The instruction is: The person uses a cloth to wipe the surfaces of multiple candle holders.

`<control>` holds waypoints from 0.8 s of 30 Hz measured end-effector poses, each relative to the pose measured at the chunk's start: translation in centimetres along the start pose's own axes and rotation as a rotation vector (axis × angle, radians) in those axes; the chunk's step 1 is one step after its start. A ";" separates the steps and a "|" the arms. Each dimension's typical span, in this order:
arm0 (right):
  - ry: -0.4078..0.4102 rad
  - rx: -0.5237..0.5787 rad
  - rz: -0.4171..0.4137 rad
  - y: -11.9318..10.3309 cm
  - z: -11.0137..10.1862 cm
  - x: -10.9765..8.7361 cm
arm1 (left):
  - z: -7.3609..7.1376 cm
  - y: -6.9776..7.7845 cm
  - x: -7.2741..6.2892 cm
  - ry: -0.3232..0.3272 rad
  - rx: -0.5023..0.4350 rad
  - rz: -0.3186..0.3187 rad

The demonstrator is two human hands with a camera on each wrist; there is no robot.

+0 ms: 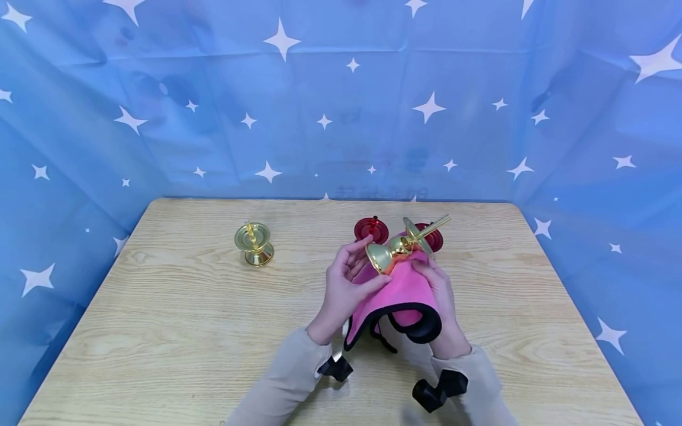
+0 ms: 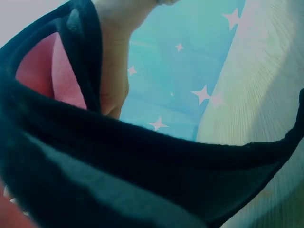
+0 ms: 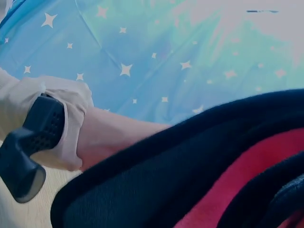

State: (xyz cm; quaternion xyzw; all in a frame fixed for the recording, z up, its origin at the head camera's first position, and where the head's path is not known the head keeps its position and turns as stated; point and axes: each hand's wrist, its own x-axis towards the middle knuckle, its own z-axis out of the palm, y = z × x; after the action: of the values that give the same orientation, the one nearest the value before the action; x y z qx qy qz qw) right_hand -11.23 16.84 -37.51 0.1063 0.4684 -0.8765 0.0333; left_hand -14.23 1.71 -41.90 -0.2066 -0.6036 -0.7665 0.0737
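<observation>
Head view: gold candlestick against pink cloth partly hides a red dish.

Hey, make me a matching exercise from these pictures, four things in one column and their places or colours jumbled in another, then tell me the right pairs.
Column one:
1. Cloth
2. Tilted gold candlestick
3. Upright gold candlestick
4. Backdrop

Column two:
A. Standing on the table, at left in the head view
B. Blue with white stars
C. Pink with black edging
D. Held against the cloth

Right pairs: 1-C, 2-D, 3-A, 4-B.
</observation>
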 end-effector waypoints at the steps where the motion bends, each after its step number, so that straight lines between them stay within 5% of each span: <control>1: 0.008 0.005 0.002 0.0 0.1 -0.1 | 0.0 -0.4 0.0 -0.010 0.004 0.019; 8: 0.089 -0.043 -0.026 -0.3 0.3 -0.1 | 0.1 -0.5 0.1 -0.034 -0.014 0.020; 15: 0.181 -0.323 -0.156 0.1 0.5 0.4 | 0.3 -0.5 -0.1 0.030 -0.124 0.004; 24: 0.109 -0.631 -0.367 1.3 0.4 -0.1 | 0.2 -0.4 0.3 0.145 -0.113 0.009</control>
State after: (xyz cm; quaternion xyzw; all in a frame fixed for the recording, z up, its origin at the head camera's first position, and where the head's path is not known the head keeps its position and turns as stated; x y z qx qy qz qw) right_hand -10.96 15.78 -38.31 0.0517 0.7279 -0.6734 -0.1182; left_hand -14.56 2.03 -42.07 -0.1572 -0.5518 -0.8118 0.1087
